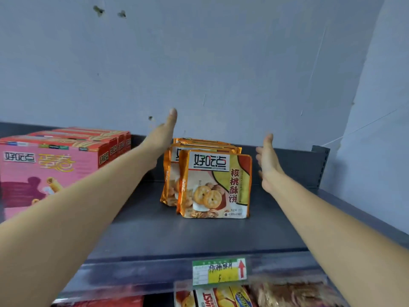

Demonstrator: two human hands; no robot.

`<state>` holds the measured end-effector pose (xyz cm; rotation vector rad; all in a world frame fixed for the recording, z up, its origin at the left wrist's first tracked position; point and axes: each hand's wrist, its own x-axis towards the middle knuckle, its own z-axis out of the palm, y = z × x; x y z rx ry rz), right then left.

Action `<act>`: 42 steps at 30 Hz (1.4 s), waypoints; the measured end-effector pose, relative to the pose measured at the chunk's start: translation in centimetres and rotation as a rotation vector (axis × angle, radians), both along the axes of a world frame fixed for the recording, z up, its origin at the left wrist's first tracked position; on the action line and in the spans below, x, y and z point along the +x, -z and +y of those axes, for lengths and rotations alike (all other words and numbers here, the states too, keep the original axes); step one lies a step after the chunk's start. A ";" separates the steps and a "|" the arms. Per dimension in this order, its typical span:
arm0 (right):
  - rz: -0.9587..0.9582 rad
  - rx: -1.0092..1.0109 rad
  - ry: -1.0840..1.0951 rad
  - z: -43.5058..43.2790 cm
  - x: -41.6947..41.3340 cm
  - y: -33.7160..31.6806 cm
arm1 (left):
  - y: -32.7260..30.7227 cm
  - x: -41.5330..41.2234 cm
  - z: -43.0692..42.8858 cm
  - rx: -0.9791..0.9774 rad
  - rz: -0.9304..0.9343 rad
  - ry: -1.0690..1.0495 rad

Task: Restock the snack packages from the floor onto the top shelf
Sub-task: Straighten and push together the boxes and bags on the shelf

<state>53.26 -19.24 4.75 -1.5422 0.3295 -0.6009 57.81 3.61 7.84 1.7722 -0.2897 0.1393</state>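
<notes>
A short row of orange snack packages stands upright on the dark grey top shelf, one behind the other, the front one showing biscuits and walnuts. My left hand reaches past the row's left side with its fingers straight and its thumb up; its fingertips are hidden behind the packs. My right hand hovers just right of the row, fingers straight, a small gap from the front pack. Neither hand holds anything.
Pink and red boxes fill the shelf's left part, close to my left forearm. A price tag with a red arrow hangs on the shelf's front edge. More snack packs sit on the shelf below. A pale wall stands behind.
</notes>
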 end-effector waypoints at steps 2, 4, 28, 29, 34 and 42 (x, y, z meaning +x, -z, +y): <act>0.055 0.020 -0.033 -0.5 0.6 2.1 | 2.5 -0.1 -0.9 -0.026 0.094 -0.022; 0.111 0.103 -0.083 -0.7 1.0 3.4 | 4.4 -0.5 -1.7 -0.109 0.160 -0.051; 0.096 0.338 -0.407 0.2 5.5 4.4 | 8.1 4.3 -3.7 -0.556 0.403 0.178; 0.094 0.335 -0.427 0.3 5.6 4.4 | 8.2 4.6 -3.8 -0.560 0.394 0.195; 0.100 0.252 -0.452 -1.0 5.9 4.4 | 8.2 5.4 -2.9 -0.521 0.397 0.205; 0.079 0.275 -0.512 -0.5 7.6 4.7 | 7.6 7.1 -3.1 -0.533 0.368 0.257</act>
